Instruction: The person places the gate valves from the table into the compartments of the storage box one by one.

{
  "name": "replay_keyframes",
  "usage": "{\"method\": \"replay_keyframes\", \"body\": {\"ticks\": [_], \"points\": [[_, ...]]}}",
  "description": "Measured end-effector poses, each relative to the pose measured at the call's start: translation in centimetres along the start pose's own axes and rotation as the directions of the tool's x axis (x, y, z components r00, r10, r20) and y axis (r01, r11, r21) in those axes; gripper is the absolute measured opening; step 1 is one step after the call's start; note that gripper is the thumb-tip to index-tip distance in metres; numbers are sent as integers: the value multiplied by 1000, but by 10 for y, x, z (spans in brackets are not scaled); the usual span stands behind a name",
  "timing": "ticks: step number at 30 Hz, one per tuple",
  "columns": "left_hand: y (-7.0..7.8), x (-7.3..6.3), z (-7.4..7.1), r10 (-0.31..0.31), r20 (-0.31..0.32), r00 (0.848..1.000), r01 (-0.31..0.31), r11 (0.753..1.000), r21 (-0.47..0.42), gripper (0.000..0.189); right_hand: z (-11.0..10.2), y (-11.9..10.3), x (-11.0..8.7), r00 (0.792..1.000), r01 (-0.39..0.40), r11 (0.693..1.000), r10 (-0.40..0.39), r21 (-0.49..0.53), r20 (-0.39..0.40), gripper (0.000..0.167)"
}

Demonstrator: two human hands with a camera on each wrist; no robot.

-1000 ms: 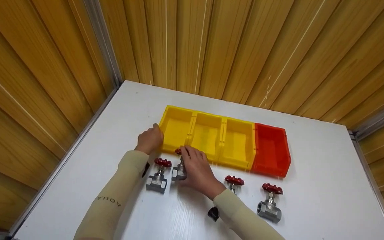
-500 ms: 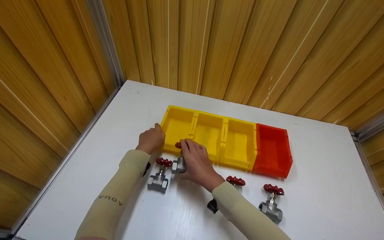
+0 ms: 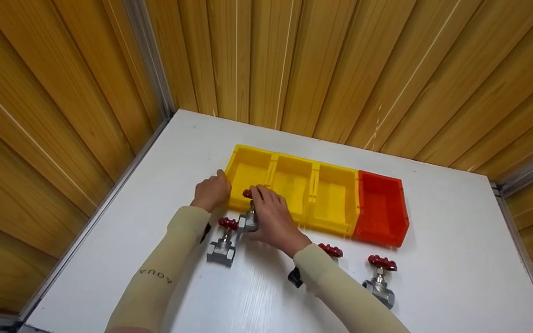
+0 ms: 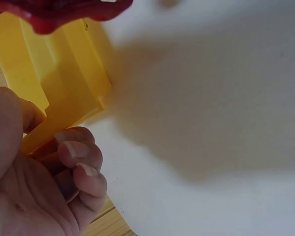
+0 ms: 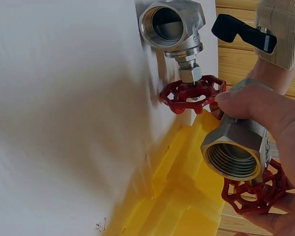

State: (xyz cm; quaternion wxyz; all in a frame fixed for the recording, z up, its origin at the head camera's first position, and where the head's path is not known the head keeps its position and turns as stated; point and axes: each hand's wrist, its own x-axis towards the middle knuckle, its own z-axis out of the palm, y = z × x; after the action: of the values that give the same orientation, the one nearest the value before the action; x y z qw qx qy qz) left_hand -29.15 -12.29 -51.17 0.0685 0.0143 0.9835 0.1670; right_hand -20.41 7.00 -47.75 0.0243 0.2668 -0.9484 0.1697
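Observation:
My right hand [image 3: 273, 217] grips a metal gate valve [image 5: 236, 152] with a red handwheel, raised close over the front edge of the leftmost yellow bin [image 3: 248, 173]. In the right wrist view the thumb lies on the valve body and fingers reach behind the handwheel. My left hand [image 3: 213, 190] pinches that bin's left wall between thumb and curled fingers, plainest in the left wrist view [image 4: 64, 182]. Just in front of the bin stands another valve [image 3: 221, 249], its red handwheel up, beside the held one.
Two more yellow bins [image 3: 292, 178] and a red bin [image 3: 382, 208] continue the row rightward on the white table [image 3: 456, 222]. One valve [image 3: 380, 282] stands at the right; another valve's handwheel [image 3: 331, 250] shows behind the right sleeve. Wood-panelled walls [image 3: 322, 69] enclose the table.
My right hand has lifted the valve up and away from me, from the table in front of the bins to the leftmost bin's front edge. The left hand keeps its hold on the bin wall.

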Motion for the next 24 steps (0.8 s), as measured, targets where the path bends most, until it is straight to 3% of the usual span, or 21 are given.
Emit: {"method": "replay_keyframes", "body": {"ticks": [11, 24], "points": [[1, 1, -1, -25, 28, 999, 25, 999, -27, 43, 3, 5, 10, 999, 43, 999, -43, -1, -10, 112], [-1, 3, 1, -25, 23, 999, 26, 999, -38, 44, 10, 11, 20, 999, 49, 995, -49, 82, -7, 112]]}}
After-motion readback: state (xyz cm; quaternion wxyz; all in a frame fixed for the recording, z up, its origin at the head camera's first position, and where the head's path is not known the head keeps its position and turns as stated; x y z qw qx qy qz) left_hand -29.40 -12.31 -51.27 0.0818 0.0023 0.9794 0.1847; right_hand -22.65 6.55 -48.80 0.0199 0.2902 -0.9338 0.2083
